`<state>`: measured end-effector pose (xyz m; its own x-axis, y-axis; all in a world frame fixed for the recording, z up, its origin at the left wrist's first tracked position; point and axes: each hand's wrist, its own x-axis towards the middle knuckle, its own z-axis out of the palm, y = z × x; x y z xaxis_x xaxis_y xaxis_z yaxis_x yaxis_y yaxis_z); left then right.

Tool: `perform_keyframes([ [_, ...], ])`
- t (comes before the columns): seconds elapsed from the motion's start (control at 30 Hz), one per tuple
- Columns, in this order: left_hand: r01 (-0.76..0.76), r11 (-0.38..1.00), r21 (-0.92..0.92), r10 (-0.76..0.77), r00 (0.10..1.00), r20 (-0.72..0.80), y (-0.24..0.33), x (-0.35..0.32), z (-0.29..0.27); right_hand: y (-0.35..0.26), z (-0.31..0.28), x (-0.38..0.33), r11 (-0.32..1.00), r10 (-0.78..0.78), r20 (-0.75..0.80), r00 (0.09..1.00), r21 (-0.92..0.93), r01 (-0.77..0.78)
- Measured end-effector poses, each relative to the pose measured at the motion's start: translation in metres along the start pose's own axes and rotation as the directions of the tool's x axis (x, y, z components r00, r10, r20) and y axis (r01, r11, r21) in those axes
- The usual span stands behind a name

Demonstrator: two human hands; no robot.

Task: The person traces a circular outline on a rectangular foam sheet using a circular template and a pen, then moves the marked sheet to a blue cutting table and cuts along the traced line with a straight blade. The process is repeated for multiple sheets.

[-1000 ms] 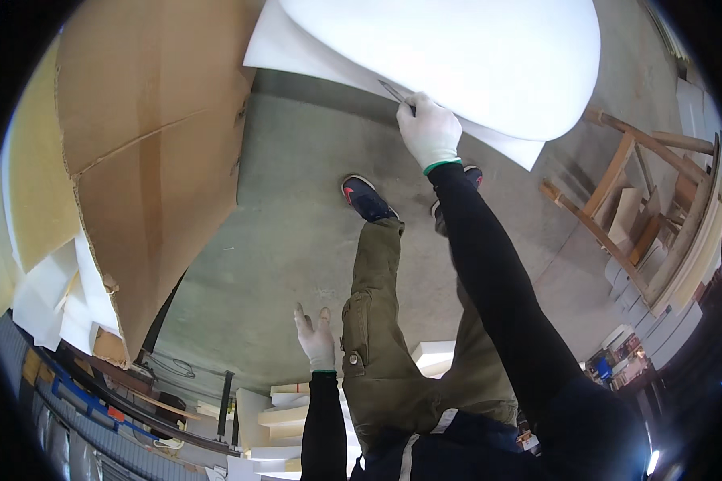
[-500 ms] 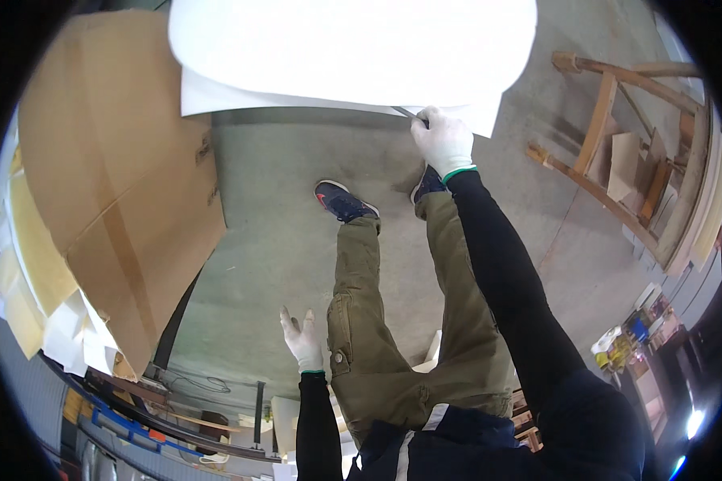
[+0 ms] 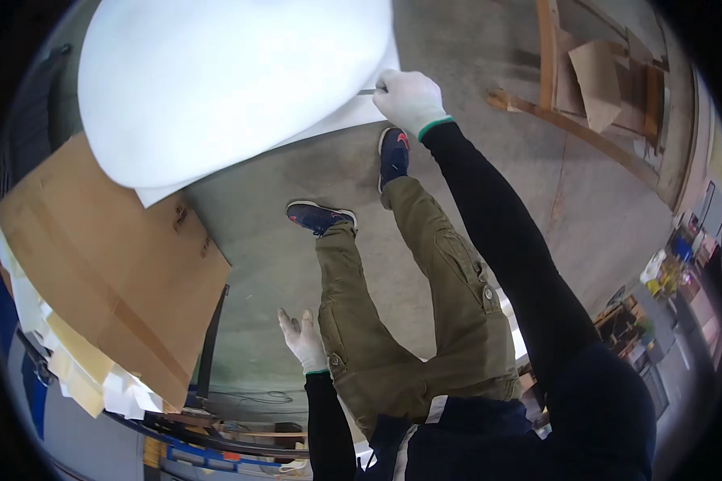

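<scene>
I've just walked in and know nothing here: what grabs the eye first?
A big white sheet fills the upper left, gripped at its edge by the gloved right hand. Below it to the left leans a large brown cardboard panel. The gloved left hand hangs open and empty beside the person's leg.

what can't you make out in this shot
- Head view: how many white sheets the right hand grips; the top one covers the rest, and the rim cuts them off.
- The right hand's fingertips, tucked under the sheet edge.
- The small items on the shelves at the right rim: too small and bent by the fisheye.
- The stack under the cardboard, mostly covered.
</scene>
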<state>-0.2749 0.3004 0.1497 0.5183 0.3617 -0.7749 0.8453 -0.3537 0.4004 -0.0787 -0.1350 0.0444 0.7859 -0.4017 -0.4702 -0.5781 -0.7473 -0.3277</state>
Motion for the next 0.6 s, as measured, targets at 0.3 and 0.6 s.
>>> perform_keyframes([
  [0.3, -0.077, 0.992, 0.100, 0.071, 0.995, 0.067, 0.060, -0.015, 0.051, 0.036, -0.053, 0.050, 1.000, -0.016, 0.085, 0.996, -0.006, 0.017],
  [0.6, 0.048, 0.876, -0.480, 0.090, 0.961, 0.261, 0.136, 0.096, 0.104, 0.093, -0.118, -0.002, 0.704, 0.173, -0.099, 0.980, 0.708, -0.053],
])
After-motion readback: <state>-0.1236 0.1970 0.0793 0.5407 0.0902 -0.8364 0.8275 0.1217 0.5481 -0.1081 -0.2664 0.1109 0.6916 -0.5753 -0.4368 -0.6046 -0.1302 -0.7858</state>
